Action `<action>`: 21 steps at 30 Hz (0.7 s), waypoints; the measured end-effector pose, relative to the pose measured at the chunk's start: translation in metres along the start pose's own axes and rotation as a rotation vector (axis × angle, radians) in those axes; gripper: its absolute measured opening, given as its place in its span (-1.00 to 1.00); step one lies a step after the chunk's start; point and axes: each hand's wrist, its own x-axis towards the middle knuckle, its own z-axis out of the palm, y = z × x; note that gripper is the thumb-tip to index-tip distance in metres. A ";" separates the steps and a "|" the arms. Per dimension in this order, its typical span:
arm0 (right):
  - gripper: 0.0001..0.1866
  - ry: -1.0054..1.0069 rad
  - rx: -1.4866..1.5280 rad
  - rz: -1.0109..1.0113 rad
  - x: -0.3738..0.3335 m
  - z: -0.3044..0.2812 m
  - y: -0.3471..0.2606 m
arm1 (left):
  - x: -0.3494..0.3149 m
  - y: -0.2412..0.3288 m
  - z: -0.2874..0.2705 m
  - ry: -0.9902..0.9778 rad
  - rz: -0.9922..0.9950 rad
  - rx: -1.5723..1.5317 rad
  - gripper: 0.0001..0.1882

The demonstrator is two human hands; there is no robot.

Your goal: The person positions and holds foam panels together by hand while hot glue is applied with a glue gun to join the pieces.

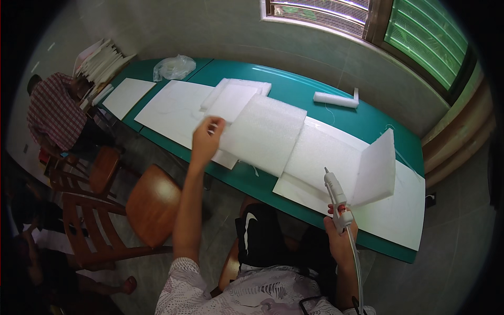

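My right hand (pixel 342 236) grips a white hot glue gun (pixel 336 191) with a red trigger. Its nozzle points up and away, over the white foam near the table's front, and a cable trails down from its handle. My left hand (pixel 207 140) is raised at the left edge of a white foam sheet (pixel 268 131), fingers curled together; a small pale bit shows among them, too unclear to name. That sheet overlaps a second foam piece (pixel 325 155), whose right-hand panel (pixel 378 170) stands upright. Behind my left hand lie smaller foam pieces (pixel 236 97), stacked.
A long green table (pixel 294 84) carries white boards (pixel 170 105), a clear plastic bag (pixel 176 67) and an L-shaped foam strip (pixel 336 100). Wooden chairs (pixel 155 205) stand at the left. A person in a checked shirt (pixel 60 107) is beside stacked white sheets (pixel 105 63).
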 end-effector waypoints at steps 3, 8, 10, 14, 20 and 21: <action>-0.72 -0.008 0.002 -0.053 0.000 0.007 -0.009 | 0.086 -0.095 -0.016 0.249 0.153 0.593 -0.39; -0.70 -0.006 -0.098 -0.133 0.001 -0.001 0.004 | 0.138 -0.101 0.018 -0.152 -0.267 0.678 -0.05; -0.70 -0.020 -0.085 -0.154 0.000 0.000 0.001 | 0.142 -0.093 0.016 -0.221 -0.410 0.602 0.03; -0.69 -0.038 -0.104 -0.152 0.001 -0.001 0.002 | 0.151 -0.086 0.001 -0.377 -0.570 0.519 -0.03; -0.67 -0.099 -0.071 -0.065 0.003 -0.004 -0.002 | 0.144 -0.078 -0.046 -0.322 -0.456 0.081 -0.23; -0.67 -0.097 -0.059 -0.059 0.003 -0.004 -0.003 | 0.141 -0.073 -0.060 -0.212 -0.408 0.006 -0.26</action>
